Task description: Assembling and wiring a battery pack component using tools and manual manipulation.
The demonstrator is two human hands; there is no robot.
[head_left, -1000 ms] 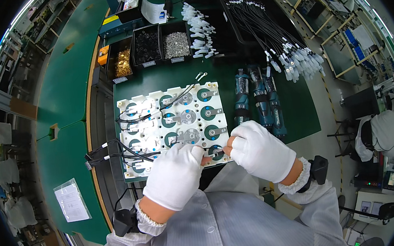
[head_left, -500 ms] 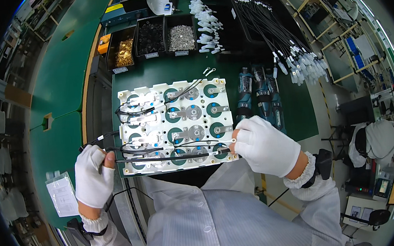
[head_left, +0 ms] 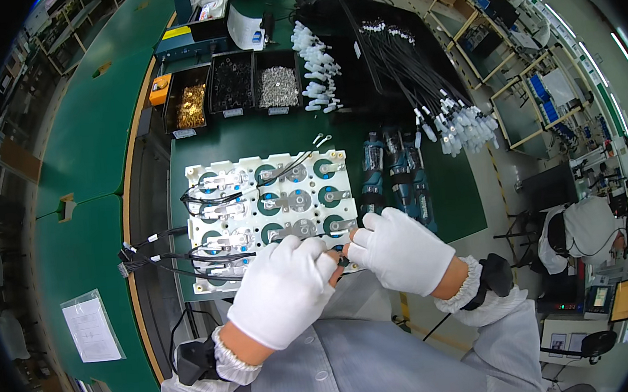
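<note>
My left hand (head_left: 283, 292) and my right hand (head_left: 407, 253), both in white gloves with bare fingertips, meet at the near right edge of a white plastic frame (head_left: 252, 194). Their fingers are pinched around a dark piece, seemingly the end of a black cable (head_left: 178, 270); the gloves partly hide it. The frame has rows of round openings, with metal tabs and clear discs. Other black cables (head_left: 213, 199) lie across it, some with ring terminals (head_left: 322, 140) past its far edge. Cable ends with a connector (head_left: 124, 268) hang over its left side.
Beyond the frame stand bins of gold parts (head_left: 190, 106), black parts (head_left: 232, 84) and silver parts (head_left: 277, 87). White-capped pieces (head_left: 316, 65) lie beside them. Power screwdrivers (head_left: 399, 170) lie to the right, below a bundle of black cables (head_left: 423, 74). A paper sheet (head_left: 92, 327) rests at left.
My left hand has moved right from the cables at the frame's left side to meet my right hand. The left cable ends are now loose. The view has shifted, so the bench appears lower.
</note>
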